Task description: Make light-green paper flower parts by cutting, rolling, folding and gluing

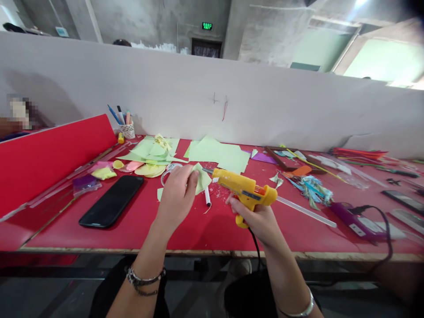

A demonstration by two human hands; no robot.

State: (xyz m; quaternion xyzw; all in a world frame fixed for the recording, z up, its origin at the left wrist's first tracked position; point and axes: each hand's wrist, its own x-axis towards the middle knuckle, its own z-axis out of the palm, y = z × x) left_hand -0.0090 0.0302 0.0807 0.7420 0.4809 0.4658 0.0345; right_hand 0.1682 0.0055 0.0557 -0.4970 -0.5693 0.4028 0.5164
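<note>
In my right hand point(253, 212) is a yellow glue gun point(241, 185), its nozzle pointing left and a clear glue stick point(308, 212) reaching out of its back end. My left hand point(179, 192) pinches a small piece of pale green paper point(202, 179) between thumb and fingers, close to the nozzle. Whether nozzle and paper touch, I cannot tell. Below the paper lies a white marker with a black end point(207, 197). A roll of tape point(164, 176) sits partly behind my left hand.
Pale green sheets point(215, 154) lie at the back of the red table point(185, 238). On the left are a black phone point(111, 201), a pen cup point(127, 130) and a red panel point(56, 154). A purple power bank point(356, 221) with a cable and tassels point(313, 187) lie right.
</note>
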